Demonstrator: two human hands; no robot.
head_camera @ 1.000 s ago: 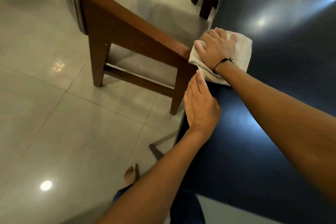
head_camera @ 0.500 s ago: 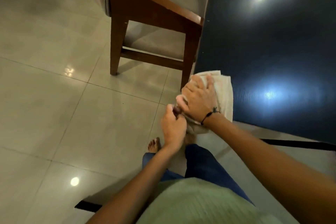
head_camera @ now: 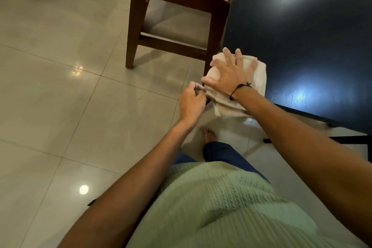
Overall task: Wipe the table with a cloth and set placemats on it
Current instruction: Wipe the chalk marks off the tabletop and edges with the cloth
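Observation:
A white cloth (head_camera: 259, 75) lies over the near left corner of the dark blue table (head_camera: 302, 36), part of it hanging off the edge. My right hand (head_camera: 231, 72) presses flat on the cloth with fingers spread; a black cord circles the wrist. Just left of the table corner, my left hand (head_camera: 191, 99) is curled, its fingertips pinched at the cloth's hanging edge. No placemats are in view.
A brown wooden chair (head_camera: 171, 16) with a grey seat stands against the table's left side, just beyond the cloth. Glossy tiled floor (head_camera: 60, 86) spreads to the left. My bare foot (head_camera: 209, 135) and green shirt show below.
The cloth and my right hand have slid back along the table's left edge to the near corner. My left hand went from flat on the table to curled beside the corner.

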